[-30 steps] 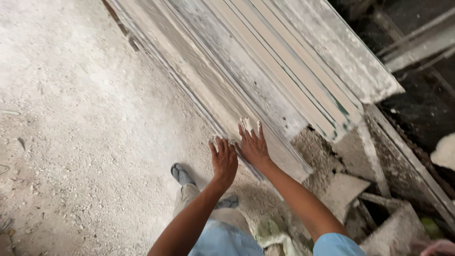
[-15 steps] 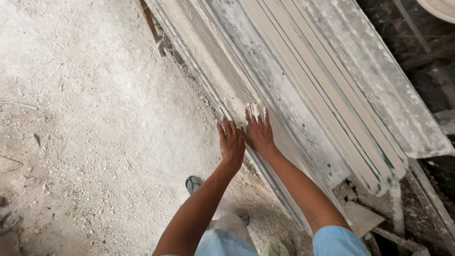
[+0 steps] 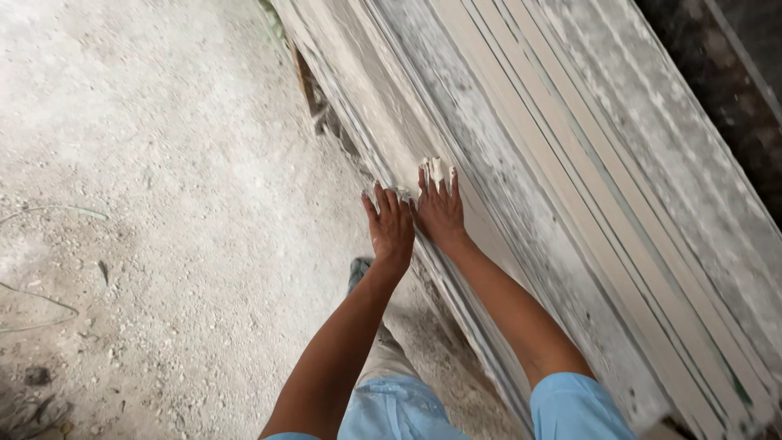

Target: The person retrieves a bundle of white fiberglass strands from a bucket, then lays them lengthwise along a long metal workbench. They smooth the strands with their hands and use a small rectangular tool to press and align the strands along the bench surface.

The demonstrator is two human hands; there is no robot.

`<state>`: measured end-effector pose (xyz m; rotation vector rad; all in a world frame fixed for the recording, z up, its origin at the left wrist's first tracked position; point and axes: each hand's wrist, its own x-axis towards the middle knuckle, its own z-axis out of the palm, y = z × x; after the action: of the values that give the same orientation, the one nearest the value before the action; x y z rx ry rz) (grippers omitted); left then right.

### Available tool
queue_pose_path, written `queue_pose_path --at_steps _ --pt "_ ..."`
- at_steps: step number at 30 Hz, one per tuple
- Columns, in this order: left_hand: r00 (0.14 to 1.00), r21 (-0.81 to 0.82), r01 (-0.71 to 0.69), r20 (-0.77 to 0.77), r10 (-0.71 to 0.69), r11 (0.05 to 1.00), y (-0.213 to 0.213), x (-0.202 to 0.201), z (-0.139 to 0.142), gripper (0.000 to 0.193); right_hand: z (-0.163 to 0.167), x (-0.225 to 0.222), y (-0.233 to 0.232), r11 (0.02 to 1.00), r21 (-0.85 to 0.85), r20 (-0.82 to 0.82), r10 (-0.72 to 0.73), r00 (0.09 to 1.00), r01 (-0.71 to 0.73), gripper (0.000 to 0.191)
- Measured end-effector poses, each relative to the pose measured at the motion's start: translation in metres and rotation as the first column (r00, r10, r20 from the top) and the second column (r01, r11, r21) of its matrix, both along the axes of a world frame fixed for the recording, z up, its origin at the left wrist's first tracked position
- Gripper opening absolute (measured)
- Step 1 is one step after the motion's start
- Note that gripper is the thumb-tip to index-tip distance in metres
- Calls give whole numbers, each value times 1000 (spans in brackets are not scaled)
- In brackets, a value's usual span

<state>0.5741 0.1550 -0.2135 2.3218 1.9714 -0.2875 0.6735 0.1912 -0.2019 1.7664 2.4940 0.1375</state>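
Both hands press flat, fingers spread, gripping nothing: the left hand and right hand lie side by side on the outermost dusty board of a leaning stack, above the gravel floor.

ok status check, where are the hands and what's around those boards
Left hand flat on the edge of the stacked boards, fingers spread. Right hand beside it on the same stack. Dusty floor alongside.
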Motion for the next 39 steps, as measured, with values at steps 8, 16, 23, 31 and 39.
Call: queue_pose_path --at_steps 8,16,23,31,39 --pt "997 -120 -62 -44 57 991 162 -85 13 53 7 -92 161 998 34 -14 47 999 -47 79" --pt "996 -114 -65 -71 57 991 303 -167 16 60 9 -180 304 998 14 32 64 997 -65 79" --pt "998 -51 -24 -57 21 998 443 -245 26 51 8 -252 443 998 -64 16 -8 1000 9 74" --pt "1000 -60 18 -5 -19 998 571 -332 29 47 4 -333 570 980 173 -59 105 993 -94 79" --pt "998 -30 25 -61 -27 999 729 -417 16 50 -3 -419 730 993 -113 62 -16 998 23 77"
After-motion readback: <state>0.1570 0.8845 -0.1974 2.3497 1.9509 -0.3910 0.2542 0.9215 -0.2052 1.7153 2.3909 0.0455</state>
